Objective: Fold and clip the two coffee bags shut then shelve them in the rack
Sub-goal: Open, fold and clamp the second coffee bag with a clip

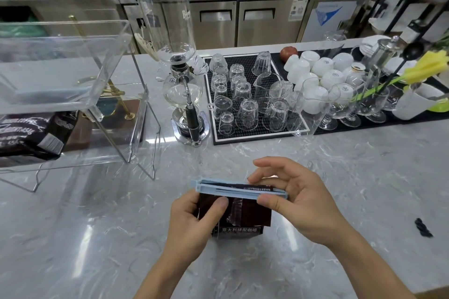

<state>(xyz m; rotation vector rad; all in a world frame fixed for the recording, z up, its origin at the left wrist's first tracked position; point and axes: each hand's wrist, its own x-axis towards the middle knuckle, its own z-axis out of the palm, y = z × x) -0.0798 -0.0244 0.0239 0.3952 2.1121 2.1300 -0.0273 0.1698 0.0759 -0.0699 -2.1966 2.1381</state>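
Your left hand point(194, 216) pinches the dark coffee bag point(243, 216) at its folded top, thumb in front. Your right hand point(298, 201) pinches the blue clip point(230, 189) near its right end. Bag stands upright on the marble counter point(340, 165), center front; clip's long axis runs left-right across the fold. Btwn you & the clear rack point(73, 80), far left w/ a 2nd bag point(31, 136) on its lower shelf: bare counter. Behind: siphon brewer point(182, 94), mat of upturned glasses point(243, 104).

"意大利拼配咖啡" on the coffee bag point(239, 223)
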